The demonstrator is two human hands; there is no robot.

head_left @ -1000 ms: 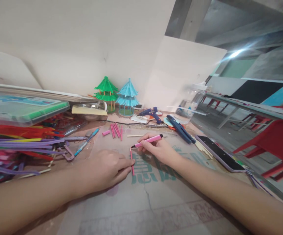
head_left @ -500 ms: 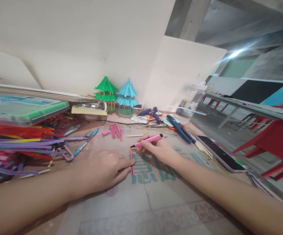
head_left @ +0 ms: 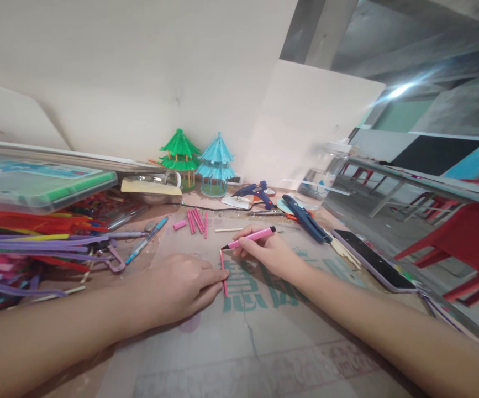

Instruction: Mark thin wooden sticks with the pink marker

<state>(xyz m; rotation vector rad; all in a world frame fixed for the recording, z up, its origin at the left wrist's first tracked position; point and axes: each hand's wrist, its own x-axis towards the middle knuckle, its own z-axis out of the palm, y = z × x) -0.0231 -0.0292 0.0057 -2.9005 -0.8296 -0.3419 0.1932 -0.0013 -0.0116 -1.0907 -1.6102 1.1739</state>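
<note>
A pink felt-tip pen [head_left: 256,235] is held in my right hand [head_left: 264,251], its dark tip at the upper end of a thin stick [head_left: 225,287]. Most of that stick is coloured pink, with a pale patch near the top. The fingers of my left hand [head_left: 189,282] are closed on the stick at its middle, against the plastic sheet [head_left: 206,342]. Beyond my hands lie several pink sticks [head_left: 198,220], a pink pen cap [head_left: 179,225] and one pale, uncoloured stick [head_left: 229,230].
Green [head_left: 179,149] and blue [head_left: 215,160] model pagodas stand by the wall. A glue gun [head_left: 256,192], a blue cutting tool [head_left: 303,219] and a phone [head_left: 369,260] lie to the right. Coloured pipe cleaners [head_left: 36,246] and a clear plastic case [head_left: 44,182] crowd the left.
</note>
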